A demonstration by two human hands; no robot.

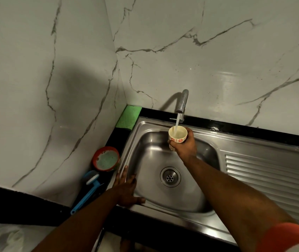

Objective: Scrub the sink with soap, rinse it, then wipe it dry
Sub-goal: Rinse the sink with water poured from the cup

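**Inspector:** Where is the sink?

**Assistant:** The steel sink (150,142) is set in a black surface (236,127) in the corner of a marble-patterned wall. The drain (170,176) sits at the basin's centre. A ribbed drainboard (272,175) lies at 3 o'clock of the drain.

**Inspector:** And the tap?

**Assistant:** The tap (183,100) stands at 12 o'clock on the far rim and is running. The stream (177,122) falls into a cup (177,136), not onto the steel.

**Inspector:** Right hand?

**Assistant:** The right hand (186,146) holds that cup over the basin at 12 o'clock, just below the spout. Its fingers (170,141) are curled round the cup's side. The cup is upright, cream inside, with a red flower print outside. I cannot tell the fill level.

**Inspector:** Left hand?

**Assistant:** The left hand (127,190) is at 8 o'clock, laid flat on the sink's rim at the near left corner. Its fingers (121,176) are straight, spread and holding nothing. The thumb lies along the near rim.

**Inspector:** Cleaning items?

**Assistant:** All are on the surface to the left of the sink.
- A green cloth (128,117) lies at 11 o'clock, in the wall corner.
- A red tub (106,159) of pale green paste sits at 9 o'clock, just beside the rim.
- A blue-handled brush (86,195) lies at 8 o'clock, near the left hand, with its head toward the tub.
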